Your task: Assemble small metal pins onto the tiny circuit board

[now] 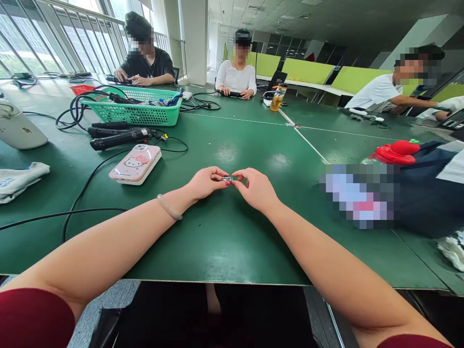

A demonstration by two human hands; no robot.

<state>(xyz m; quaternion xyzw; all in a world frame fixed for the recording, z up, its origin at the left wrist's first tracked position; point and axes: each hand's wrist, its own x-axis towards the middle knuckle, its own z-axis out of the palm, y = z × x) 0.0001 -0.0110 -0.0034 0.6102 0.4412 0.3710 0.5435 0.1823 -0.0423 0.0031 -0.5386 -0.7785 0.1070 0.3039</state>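
A small, flat silver-and-black piece [227, 179] is held just above the green table, in front of my body. Its kind is too small to make out. My left hand [206, 184] pinches its left end between thumb and fingers, a pale bangle on that wrist. At the other end, the thumb and index finger of my right hand [255, 190] close on the piece from the right. Both hands are bent inward, fingertips nearly meeting. Left of them lies a pink phone [136, 162] with a cartoon cat on its case, resting on a white block-like part.
A green plastic basket [136, 115] with cables stands at the back left, black handheld devices [119, 137] before it. A black cable [85, 186] crosses the left side. A red-lidded container [397, 152] and a dark bag [431, 188] sit right. Several people work around the table.
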